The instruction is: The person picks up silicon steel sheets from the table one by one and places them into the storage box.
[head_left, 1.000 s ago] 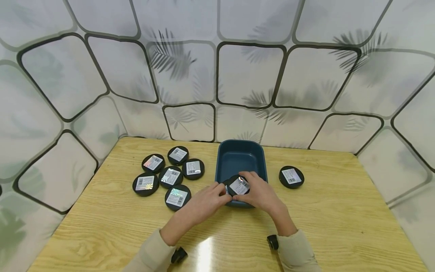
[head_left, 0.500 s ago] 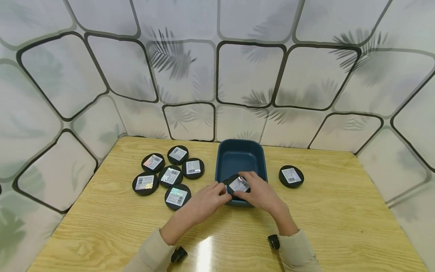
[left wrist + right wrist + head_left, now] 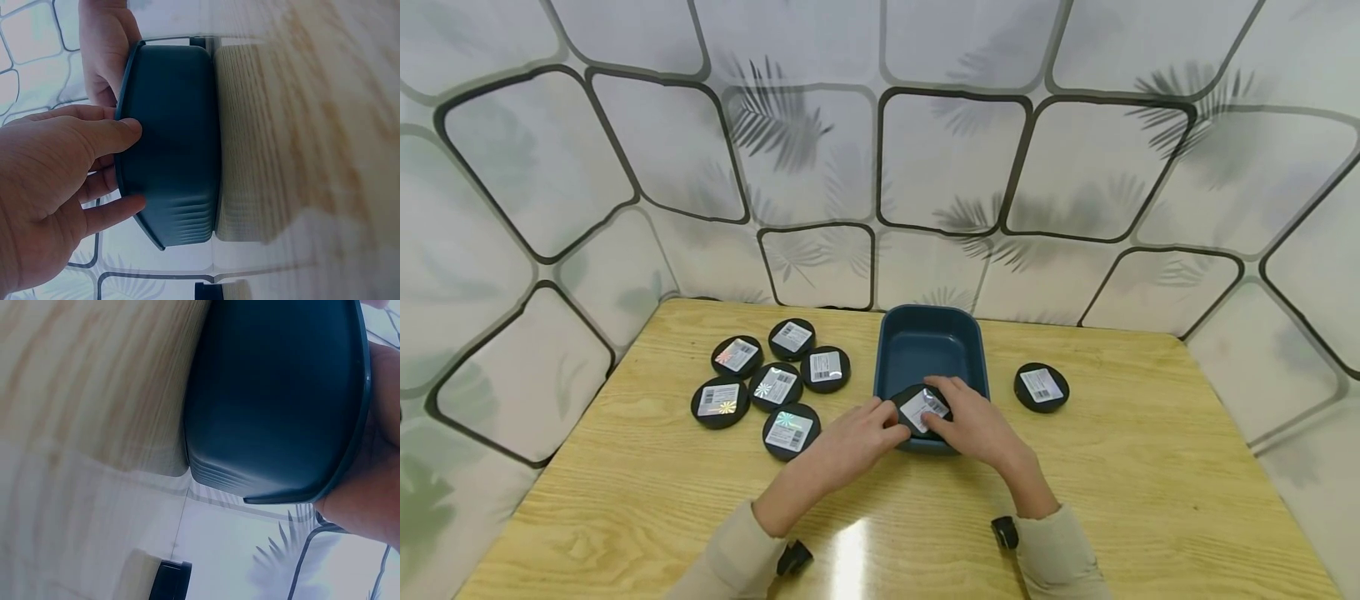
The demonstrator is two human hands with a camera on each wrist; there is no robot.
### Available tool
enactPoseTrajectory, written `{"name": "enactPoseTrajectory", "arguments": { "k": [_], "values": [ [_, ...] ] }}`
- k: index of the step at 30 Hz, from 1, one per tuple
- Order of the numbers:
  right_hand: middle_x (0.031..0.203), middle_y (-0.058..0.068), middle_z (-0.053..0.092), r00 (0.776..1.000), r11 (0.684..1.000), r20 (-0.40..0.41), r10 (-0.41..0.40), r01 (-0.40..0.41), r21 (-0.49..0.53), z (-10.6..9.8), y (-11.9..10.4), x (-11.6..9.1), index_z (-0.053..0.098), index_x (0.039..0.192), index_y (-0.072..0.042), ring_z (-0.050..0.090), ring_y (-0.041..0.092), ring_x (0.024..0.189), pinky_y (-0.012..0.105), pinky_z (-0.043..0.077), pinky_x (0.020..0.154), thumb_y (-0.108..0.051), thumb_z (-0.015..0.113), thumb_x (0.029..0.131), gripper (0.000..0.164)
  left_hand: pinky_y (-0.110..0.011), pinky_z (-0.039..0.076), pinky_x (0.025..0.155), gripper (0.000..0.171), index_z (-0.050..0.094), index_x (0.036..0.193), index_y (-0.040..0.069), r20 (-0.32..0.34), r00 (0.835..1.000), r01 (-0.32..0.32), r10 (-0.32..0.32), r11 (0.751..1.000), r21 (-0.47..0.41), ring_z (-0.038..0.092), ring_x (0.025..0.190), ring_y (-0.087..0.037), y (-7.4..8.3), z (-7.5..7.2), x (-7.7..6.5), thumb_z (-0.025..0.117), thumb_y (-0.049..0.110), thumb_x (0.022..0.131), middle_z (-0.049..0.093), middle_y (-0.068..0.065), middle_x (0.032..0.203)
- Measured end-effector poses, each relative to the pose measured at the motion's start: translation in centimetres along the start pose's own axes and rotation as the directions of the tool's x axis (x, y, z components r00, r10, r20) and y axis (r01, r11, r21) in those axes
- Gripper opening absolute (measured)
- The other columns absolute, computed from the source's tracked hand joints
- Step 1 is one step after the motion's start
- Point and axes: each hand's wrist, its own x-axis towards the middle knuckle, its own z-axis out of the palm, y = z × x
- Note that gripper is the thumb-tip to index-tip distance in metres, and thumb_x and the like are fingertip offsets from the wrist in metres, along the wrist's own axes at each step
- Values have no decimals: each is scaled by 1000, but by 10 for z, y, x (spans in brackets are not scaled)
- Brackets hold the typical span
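In the head view a dark blue plastic bin (image 3: 972,350) stands on the table. A flat black round disc (image 3: 917,398) with a white barcode label is at its near end, tilted inside the rim. My right hand (image 3: 977,423) holds that disc, thumb over the label; the bin wall hides its fingertips in the right wrist view. My left hand (image 3: 859,440) is at the near left corner, fingers curled by the disc's left edge. In the left wrist view its thumb presses the outer wall of the bin (image 3: 172,137) and some fingers reach behind the rim.
Several like black discs lie left of the bin, among them one near disc (image 3: 792,432) by my left forearm. Another single disc (image 3: 1042,387) lies to the right. A patterned fabric wall (image 3: 951,162) rises behind the wooden table (image 3: 1120,467).
The held disc has shifted slightly left and turned, and my right thumb has moved from its near edge onto the label. My left hand stays in place. The other discs have not moved.
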Motion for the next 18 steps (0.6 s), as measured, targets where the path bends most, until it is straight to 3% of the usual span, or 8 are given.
{"name": "enactPoseTrajectory", "arguments": {
  "k": [18],
  "values": [
    [135, 17, 57, 999, 998, 9, -44, 43, 55, 0, 0, 0, 51, 141, -5, 59, 31, 118, 50, 49, 95, -19, 64, 97, 47, -26, 50, 69, 13, 69, 104, 19, -10, 1000, -14, 14, 1000, 11, 53, 86, -15, 0, -2, 0, 70, 15, 92, 58, -1, 99]
  ]
}}
